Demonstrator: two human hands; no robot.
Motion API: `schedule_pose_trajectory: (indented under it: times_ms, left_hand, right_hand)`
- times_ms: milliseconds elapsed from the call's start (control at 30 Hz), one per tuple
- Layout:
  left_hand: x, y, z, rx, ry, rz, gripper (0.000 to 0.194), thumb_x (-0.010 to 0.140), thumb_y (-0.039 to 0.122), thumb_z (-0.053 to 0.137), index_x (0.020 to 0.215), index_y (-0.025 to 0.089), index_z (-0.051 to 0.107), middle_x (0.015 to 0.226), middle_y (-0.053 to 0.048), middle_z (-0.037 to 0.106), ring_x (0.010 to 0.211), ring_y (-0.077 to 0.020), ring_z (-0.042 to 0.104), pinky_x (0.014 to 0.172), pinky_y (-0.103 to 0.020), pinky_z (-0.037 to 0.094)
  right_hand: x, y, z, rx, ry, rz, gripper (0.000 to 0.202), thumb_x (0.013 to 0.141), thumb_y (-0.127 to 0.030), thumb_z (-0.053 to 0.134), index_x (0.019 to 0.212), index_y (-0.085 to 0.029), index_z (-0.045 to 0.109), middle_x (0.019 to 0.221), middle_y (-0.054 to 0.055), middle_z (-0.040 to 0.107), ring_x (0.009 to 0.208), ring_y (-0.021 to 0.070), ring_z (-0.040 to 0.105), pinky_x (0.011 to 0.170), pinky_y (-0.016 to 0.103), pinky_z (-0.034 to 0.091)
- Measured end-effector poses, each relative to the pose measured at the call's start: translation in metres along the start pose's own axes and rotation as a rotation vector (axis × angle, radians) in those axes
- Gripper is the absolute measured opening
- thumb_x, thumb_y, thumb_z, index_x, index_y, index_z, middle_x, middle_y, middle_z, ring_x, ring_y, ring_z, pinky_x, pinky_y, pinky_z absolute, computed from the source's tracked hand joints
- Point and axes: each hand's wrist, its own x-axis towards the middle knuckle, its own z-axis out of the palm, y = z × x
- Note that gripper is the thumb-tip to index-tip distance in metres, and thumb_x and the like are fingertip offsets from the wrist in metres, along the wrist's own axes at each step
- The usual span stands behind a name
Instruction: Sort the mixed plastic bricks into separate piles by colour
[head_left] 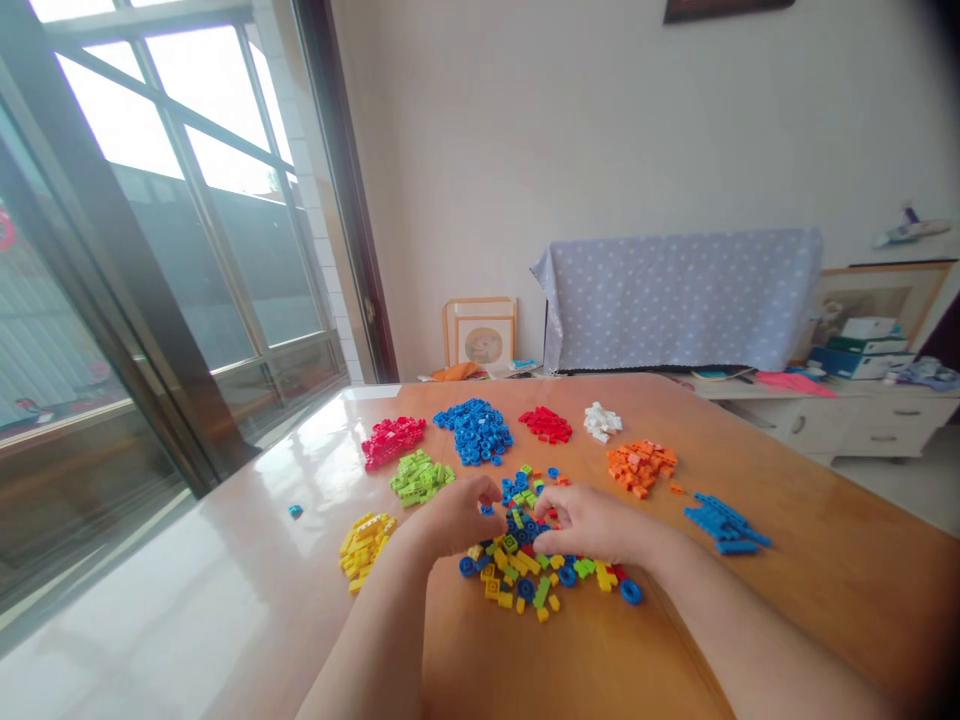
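A mixed pile of blue, yellow, green and red toy bricks lies on the wooden table. At its left edge is my left hand, fingers curled near a small blue piece; whether it grips that piece is unclear. My right hand reaches over the pile's right side, thumb and fingers apart, with nothing visible between them. Just beyond my left hand sits a light green brick pile. Yellow bricks lie to the left of my left forearm.
Farther back are piles of dark pink, blue round, red and white pieces. Orange bricks and long blue bricks lie right. One teal piece is far left.
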Motion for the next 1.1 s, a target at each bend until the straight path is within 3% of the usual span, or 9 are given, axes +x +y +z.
schedule_pose_trajectory:
  times_ms: [167,300,433,733,1100]
  left_hand:
    - [0.000,0.000,0.001,0.089,-0.098,0.084,0.031,0.055,0.025,0.079,0.086,0.025,0.074,0.086,-0.004,0.069,0.074,-0.0216,0.060,0.061,-0.026,0.042]
    - [0.006,-0.003,0.009,0.202,-0.074,0.117,0.019,0.066,0.024,0.070,0.084,0.023,0.072,0.084,-0.004,0.070,0.070,-0.0196,0.059,0.059,-0.026,0.039]
    - [0.011,-0.003,0.015,0.327,-0.041,0.137,0.013,0.076,0.029,0.062,0.083,0.021,0.069,0.082,-0.003,0.069,0.071,-0.0177,0.059,0.060,-0.025,0.036]
    - [0.012,0.001,0.022,0.453,0.052,0.182,0.014,0.083,0.028,0.055,0.081,0.019,0.067,0.086,-0.004,0.068,0.077,-0.0159,0.059,0.066,-0.024,0.038]
    - [0.005,0.015,0.019,0.420,0.067,0.238,0.015,0.086,0.028,0.054,0.078,0.019,0.063,0.084,-0.004,0.066,0.073,-0.0144,0.056,0.063,-0.023,0.037]
  right_hand:
    - [0.003,0.001,0.005,-0.119,0.023,0.006,0.036,0.067,-0.048,0.076,0.095,-0.026,0.069,0.068,-0.004,0.059,0.059,0.0115,0.048,0.051,0.022,0.025]
    - [0.005,0.001,0.004,-0.196,0.097,0.021,0.021,0.073,-0.037,0.070,0.090,-0.025,0.070,0.069,-0.002,0.062,0.061,0.0119,0.048,0.054,0.023,0.023]
    - [0.003,-0.006,0.002,-0.255,0.124,0.052,0.018,0.077,-0.031,0.063,0.092,-0.024,0.071,0.071,-0.001,0.063,0.062,0.0119,0.049,0.055,0.023,0.022]
    - [-0.007,-0.031,0.019,-0.287,-0.076,-0.112,0.016,0.074,-0.026,0.062,0.088,-0.026,0.070,0.076,-0.002,0.068,0.067,0.0134,0.055,0.055,0.023,0.026]
    - [-0.008,-0.026,0.022,-0.350,-0.052,-0.090,0.019,0.072,-0.021,0.060,0.089,-0.026,0.068,0.083,0.001,0.071,0.073,0.0180,0.059,0.057,0.025,0.025]
